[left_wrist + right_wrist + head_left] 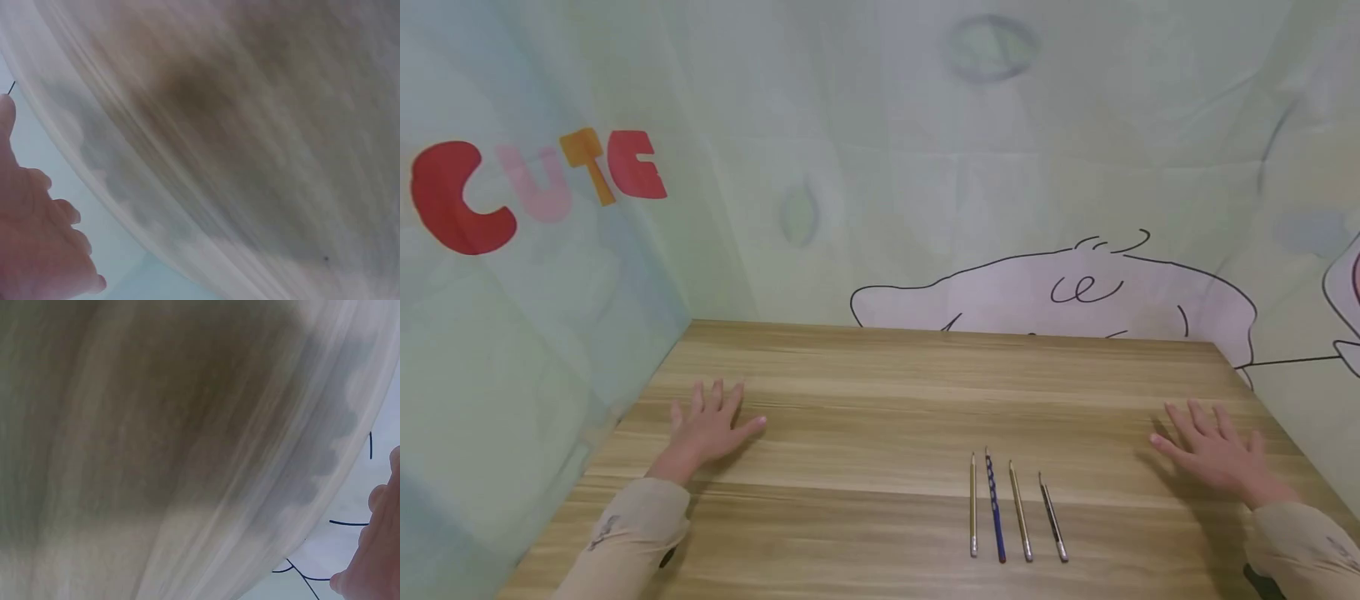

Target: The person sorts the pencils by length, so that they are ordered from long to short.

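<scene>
Lying abreast, gold, blue, dark pencils (995, 506), left hand (709, 432) and right hand (1217, 454) splayed, empty

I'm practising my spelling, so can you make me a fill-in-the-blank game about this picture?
1. The number of pencils on the table is ____.
2. The second pencil from the left is mostly coloured ____.
3. The big colourful letters spell the word ____.
4. The left hand and the right hand have spread fingers and hold ____.

Missing words: four; blue; CUTE; nothing.
</scene>
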{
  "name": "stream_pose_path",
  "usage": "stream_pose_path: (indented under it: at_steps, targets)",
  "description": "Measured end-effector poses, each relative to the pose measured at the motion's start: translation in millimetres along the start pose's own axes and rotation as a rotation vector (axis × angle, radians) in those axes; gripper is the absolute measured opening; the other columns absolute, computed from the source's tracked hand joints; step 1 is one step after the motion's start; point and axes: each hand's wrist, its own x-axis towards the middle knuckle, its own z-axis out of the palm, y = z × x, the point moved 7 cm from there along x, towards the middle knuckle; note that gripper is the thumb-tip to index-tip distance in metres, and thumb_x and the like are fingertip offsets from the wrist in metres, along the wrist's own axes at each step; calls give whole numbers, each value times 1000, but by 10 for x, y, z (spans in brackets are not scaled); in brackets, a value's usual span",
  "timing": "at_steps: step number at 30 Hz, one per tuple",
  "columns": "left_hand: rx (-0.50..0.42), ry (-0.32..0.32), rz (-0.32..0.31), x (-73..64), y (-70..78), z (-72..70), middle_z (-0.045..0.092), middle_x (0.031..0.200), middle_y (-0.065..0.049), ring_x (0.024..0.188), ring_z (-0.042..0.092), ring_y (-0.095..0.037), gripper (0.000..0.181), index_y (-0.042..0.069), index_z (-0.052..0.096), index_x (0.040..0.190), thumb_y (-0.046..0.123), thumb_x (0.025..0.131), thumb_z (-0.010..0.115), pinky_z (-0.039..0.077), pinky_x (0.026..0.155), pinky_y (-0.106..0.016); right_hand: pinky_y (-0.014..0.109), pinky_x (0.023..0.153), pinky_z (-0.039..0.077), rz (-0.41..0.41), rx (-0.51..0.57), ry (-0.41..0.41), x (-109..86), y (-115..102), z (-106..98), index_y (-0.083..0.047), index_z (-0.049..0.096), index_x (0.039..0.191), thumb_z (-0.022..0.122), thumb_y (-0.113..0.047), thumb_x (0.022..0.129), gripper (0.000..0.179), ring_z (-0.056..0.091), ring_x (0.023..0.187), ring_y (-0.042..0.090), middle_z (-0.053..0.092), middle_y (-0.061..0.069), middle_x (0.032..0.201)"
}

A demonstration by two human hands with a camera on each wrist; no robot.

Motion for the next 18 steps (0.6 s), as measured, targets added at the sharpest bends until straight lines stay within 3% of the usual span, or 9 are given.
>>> stream_pose_path:
  at_steps: [6,18]
  targets:
    - [-5,-16,7,-6,90,2,5,141,-32,127,-5,-53,85,1,16,139,62,83,36,-9,92,-71,76,83,-6,-5,-3,-6,-8,-54,-24,-11,5,142,29,-61,86,79,-12,126,51,2,29,143]
    - [-1,-12,68,85,426,79,3,144,-28,130,-5,-49,84,6,17,140,63,82,36,-4,93,-72,76,83,-7,-39,-19,-1,41,-208,-78,-12,5,142,30,-63,85,80,-10,127,51,3,29,143]
